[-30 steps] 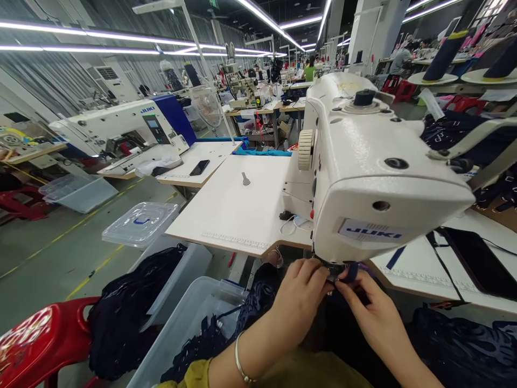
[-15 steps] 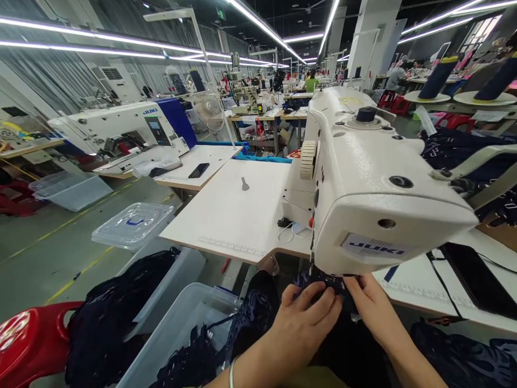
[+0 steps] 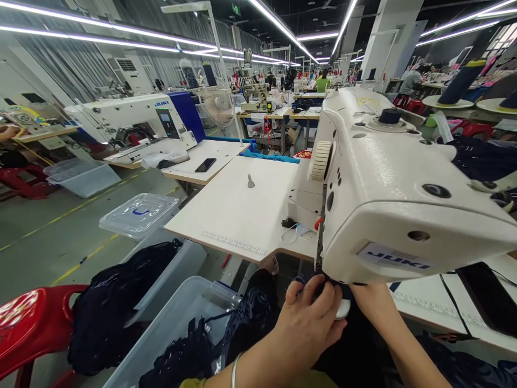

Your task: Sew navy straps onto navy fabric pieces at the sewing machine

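A white sewing machine (image 3: 375, 178) fills the right of the head view. Below its needle end, my left hand (image 3: 309, 318) has its fingers curled on dark navy patterned fabric (image 3: 298, 279), only a little of which shows. A smooth white rounded part (image 3: 343, 309) sticks out beside those fingers; I cannot tell what it belongs to. Close by on the right, my right hand (image 3: 374, 304) reaches under the machine head. Its fingers are hidden there, so their grip does not show.
A white tabletop (image 3: 230, 210) lies left of the machine, with a small grey piece (image 3: 251, 181) on it. Clear plastic bins (image 3: 189, 293) hold navy fabric pieces. A red stool (image 3: 36, 318) stands at lower left. A dark tablet-like device (image 3: 488, 296) rests at right.
The view has shifted, and the machine appears larger and farther right. My right hand has gone deeper under the machine head, hiding its fingers. The white rounded part now shows beside my left hand.
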`<state>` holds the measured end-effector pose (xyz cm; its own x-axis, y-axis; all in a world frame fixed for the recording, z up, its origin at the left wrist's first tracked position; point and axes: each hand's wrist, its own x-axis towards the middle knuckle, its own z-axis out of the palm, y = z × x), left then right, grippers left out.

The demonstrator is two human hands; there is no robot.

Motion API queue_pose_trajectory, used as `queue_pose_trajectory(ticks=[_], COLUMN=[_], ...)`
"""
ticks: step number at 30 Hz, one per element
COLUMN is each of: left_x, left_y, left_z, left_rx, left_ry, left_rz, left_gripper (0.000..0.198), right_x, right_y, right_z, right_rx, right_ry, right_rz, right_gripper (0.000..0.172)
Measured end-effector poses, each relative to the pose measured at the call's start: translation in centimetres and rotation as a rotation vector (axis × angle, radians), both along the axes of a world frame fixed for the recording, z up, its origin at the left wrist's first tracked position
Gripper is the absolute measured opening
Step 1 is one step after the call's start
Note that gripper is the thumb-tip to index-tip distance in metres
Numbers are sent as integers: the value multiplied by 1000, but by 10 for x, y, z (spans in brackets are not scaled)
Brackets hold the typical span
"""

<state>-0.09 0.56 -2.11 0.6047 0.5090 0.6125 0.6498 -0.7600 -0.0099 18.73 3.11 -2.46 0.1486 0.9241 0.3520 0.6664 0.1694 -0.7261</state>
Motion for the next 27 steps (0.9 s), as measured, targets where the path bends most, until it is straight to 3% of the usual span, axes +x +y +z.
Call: queue_pose_trajectory(ticks=[14, 19, 27], left_x=[1, 1, 7], left_y=[-3, -3, 3], left_z=[5, 4, 0], left_rx=[-27, -17, 42], left_ry=[21, 38, -213], left_rz=[15, 28, 18], left_gripper=[35, 37, 34], right_x=[5, 5, -7], right_y=[2, 4, 4], right_z=[-5, -7, -2], right_rx=[-27, -43, -59], right_ry=[16, 63, 92], right_rz=[-27, 26, 51], right_gripper=[19, 20, 31])
